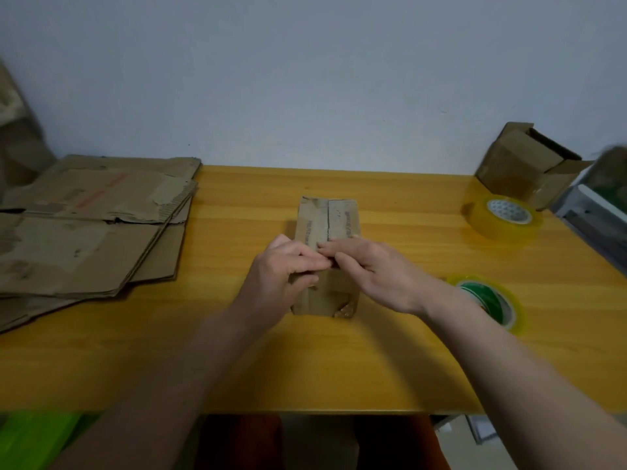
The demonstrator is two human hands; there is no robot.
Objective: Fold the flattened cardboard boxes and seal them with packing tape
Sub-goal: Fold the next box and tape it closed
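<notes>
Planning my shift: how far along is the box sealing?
Done: one folded box stands at the far right. In hand: both hands, left and right, press the flaps of the middle box. Left: the flat stack; both tape rolls lie unused.

A small folded cardboard box stands at the middle of the table, its two top flaps closed with a dark seam between them. Flattened cardboard boxes lie stacked at the left. Two clear packing tape rolls lie flat at the right: one far, one near.
</notes>
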